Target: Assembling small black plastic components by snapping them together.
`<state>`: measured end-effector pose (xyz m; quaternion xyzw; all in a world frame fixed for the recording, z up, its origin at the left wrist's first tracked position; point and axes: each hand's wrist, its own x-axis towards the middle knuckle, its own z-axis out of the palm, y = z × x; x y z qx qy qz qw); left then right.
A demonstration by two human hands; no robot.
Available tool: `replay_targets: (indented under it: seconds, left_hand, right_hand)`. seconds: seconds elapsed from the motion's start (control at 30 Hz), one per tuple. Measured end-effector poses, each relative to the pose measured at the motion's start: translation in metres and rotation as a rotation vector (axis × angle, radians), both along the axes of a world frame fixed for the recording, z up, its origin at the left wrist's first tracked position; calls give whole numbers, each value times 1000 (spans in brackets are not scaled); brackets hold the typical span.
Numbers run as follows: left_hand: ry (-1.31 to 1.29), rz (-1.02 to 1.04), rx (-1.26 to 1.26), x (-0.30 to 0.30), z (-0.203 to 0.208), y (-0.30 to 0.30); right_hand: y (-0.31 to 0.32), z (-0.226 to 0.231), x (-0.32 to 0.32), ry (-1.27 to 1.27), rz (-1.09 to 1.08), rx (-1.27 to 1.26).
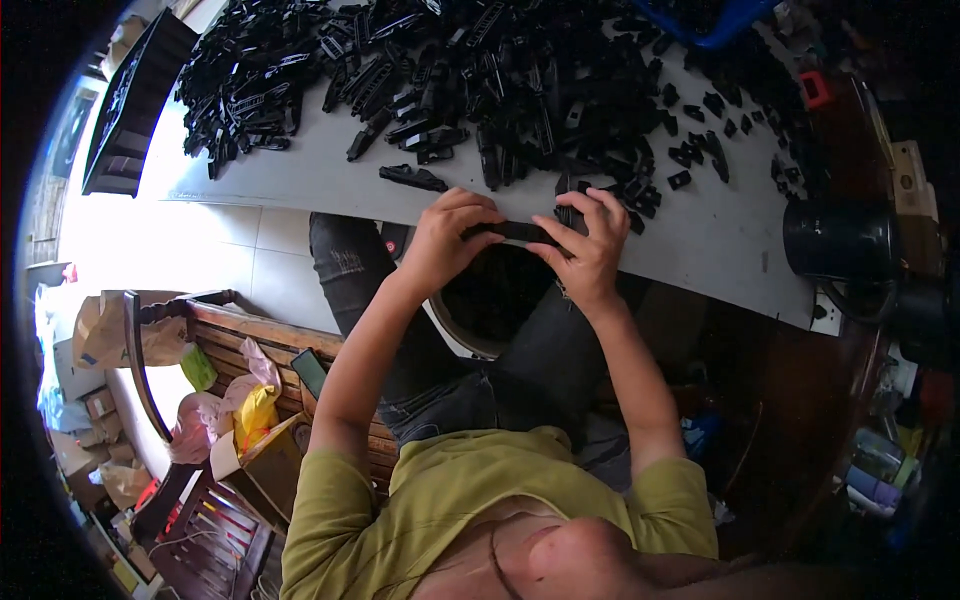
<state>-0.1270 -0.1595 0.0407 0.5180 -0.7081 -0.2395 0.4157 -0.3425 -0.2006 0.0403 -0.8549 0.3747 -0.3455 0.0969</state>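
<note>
Between my two hands, at the near edge of the table, is a long black plastic part (518, 231). The fingers and thumb of my left hand (447, 235) are closed on its left end. My right hand (588, 240) pinches the right end, and its curled fingers also touch a small dark piece (568, 212) whose kind I cannot make out. Just beyond my left hand, a single black part (413, 178) lies on the table. A large heap of similar black plastic parts (400, 70) spreads over the far side.
Small black pieces (690, 150) lie scattered at the right of the grey table (690, 245). A blue bin (715, 38) stands at the back, a black cylindrical container (835, 240) at the right. Below my hands is a round tub (450, 325). A wooden bench (255, 335) is at my left.
</note>
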Motion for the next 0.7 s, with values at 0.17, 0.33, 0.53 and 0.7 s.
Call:
replay_targets:
  seconds: [0.17,0.33,0.53,0.7]
  left_hand:
    - [-3,-43,5,-3,4,-1]
    - [-25,-111,17,-2,11,2]
    - [-393,-159,-209,-40,30,-40]
    - [-666,-277,-353,-41,31,-44]
  right_hand:
    - [-2,12,14,73,33,-25]
    - [-11,14,-9,-142,-5,29]
    - [-6,16,-17,-104,-164,150]
    - [-14,15,-15,18,-177,178]
